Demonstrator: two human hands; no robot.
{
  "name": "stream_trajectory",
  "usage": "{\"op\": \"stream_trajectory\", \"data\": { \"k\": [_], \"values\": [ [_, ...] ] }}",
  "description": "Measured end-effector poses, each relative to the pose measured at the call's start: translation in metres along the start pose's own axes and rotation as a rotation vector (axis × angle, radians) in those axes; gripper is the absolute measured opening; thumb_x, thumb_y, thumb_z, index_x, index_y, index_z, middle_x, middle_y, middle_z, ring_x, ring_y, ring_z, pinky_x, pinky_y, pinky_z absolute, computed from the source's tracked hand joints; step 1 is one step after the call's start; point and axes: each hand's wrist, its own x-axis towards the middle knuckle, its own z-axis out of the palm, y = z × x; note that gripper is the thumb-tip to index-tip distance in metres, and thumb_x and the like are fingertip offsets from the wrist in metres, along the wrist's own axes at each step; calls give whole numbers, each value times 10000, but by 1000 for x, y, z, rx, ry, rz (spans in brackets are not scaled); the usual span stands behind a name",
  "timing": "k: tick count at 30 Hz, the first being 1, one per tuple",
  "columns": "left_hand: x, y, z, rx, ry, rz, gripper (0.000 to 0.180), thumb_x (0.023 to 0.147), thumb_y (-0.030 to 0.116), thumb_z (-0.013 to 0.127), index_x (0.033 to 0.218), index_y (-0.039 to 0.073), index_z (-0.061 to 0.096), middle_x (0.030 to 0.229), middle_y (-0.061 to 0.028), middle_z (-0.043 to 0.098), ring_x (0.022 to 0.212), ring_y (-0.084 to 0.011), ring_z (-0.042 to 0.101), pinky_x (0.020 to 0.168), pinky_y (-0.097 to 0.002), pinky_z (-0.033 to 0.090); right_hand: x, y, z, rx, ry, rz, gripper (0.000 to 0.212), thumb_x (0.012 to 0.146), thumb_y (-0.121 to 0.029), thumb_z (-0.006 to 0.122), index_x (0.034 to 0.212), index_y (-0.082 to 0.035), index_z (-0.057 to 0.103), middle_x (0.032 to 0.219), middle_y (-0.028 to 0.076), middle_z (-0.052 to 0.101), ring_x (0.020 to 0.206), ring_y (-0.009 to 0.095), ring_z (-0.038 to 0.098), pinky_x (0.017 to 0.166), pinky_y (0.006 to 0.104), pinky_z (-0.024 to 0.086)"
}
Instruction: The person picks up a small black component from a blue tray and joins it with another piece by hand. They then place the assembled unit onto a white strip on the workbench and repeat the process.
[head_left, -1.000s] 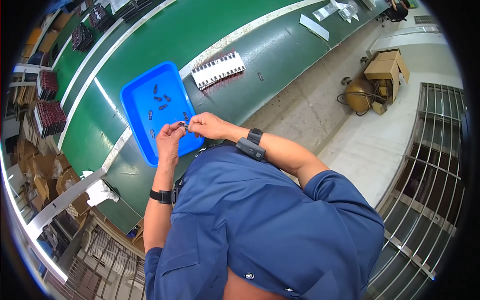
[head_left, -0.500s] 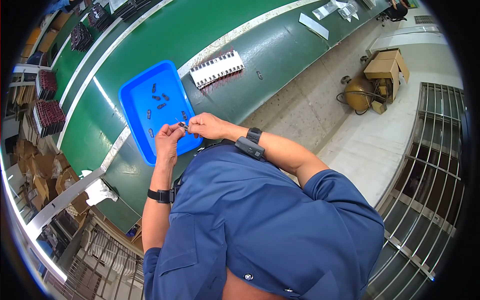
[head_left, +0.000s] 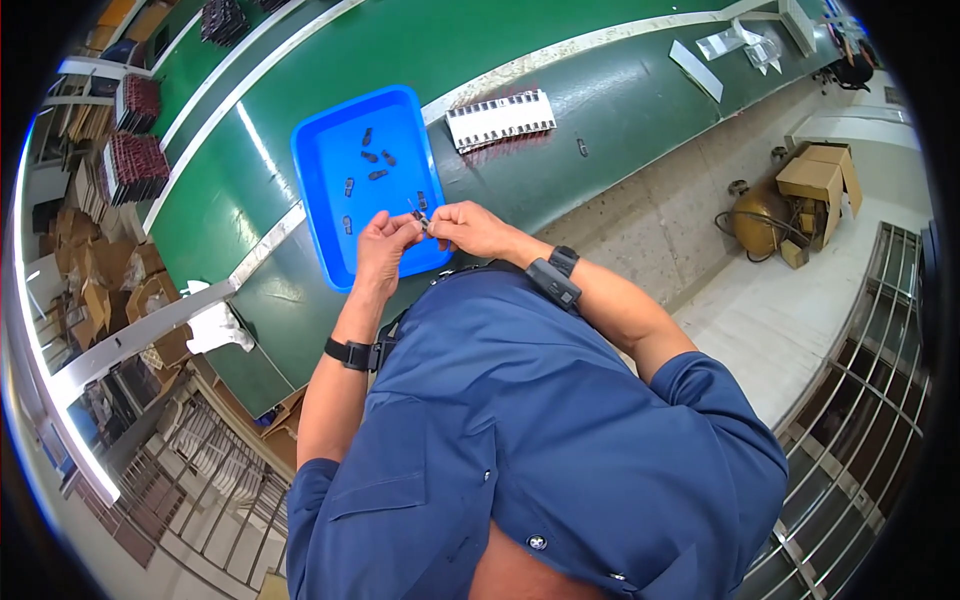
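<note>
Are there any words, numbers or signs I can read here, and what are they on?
None can be read.
Dark wrist device: any marks are too small.
Small held part: too small to tell.
Cardboard box: I can't make out any print.

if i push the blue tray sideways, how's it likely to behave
The blue tray will probably keep its shape: it looks like moulded plastic. It seems unlikely to tip, being wide and shallow. The loose dark parts inside may slide.

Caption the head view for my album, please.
Bare hands hold a small part at a blue tray of dark pieces.
</note>
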Motion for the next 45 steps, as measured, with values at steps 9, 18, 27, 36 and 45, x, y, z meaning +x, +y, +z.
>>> {"op": "stream_trajectory", "data": {
  "k": [9, 18, 27, 36, 45],
  "values": [
    [-7, -1, -2, 81, 15, 13, 207, 814, -10, 725, 831, 59, 531, 849, -64, 683, 724, -114, 632, 673, -252, 523, -1, 5, 6, -89, -10, 47, 229, 980, -246, 566, 872, -57, 640, 738, -17, 595, 677, 64, 560, 617, 242, 459],
    [-8, -1, -15, 210, 27, -16, 168, 815, 0, 724, 845, 44, 565, 848, -64, 689, 714, -113, 629, 663, -256, 515, 4, 4, 14, -166, 46, 5, 215, 972, -233, 578, 890, -47, 649, 719, -28, 575, 666, 59, 543, 607, 246, 453],
    [-18, 1, -12, 159, -66, -13, 135, 816, 47, 754, 889, 28, 642, 868, -76, 698, 739, -143, 662, 667, -277, 544, -17, -23, 21, -157, 91, 9, 247, 970, -236, 594, 867, -19, 649, 721, 18, 629, 681, 89, 583, 613, 273, 471],
    [3, 14, -14, 126, 6, 51, 166, 834, 51, 753, 895, 20, 601, 880, -89, 701, 746, -145, 671, 678, -267, 564, 14, -19, 11, -170, 97, -128, 196, 965, -181, 578, 893, -8, 635, 781, 10, 641, 720, 87, 602, 649, 262, 497],
    [3, 3, -2, 143, 41, -81, 108, 866, 44, 715, 875, 28, 609, 884, -90, 698, 722, -143, 675, 631, -248, 564, 7, 6, 7, 40, 139, -15, 166, 923, -156, 598, 859, -7, 636, 728, 22, 630, 674, 91, 597, 592, 257, 474]
  ]
}}
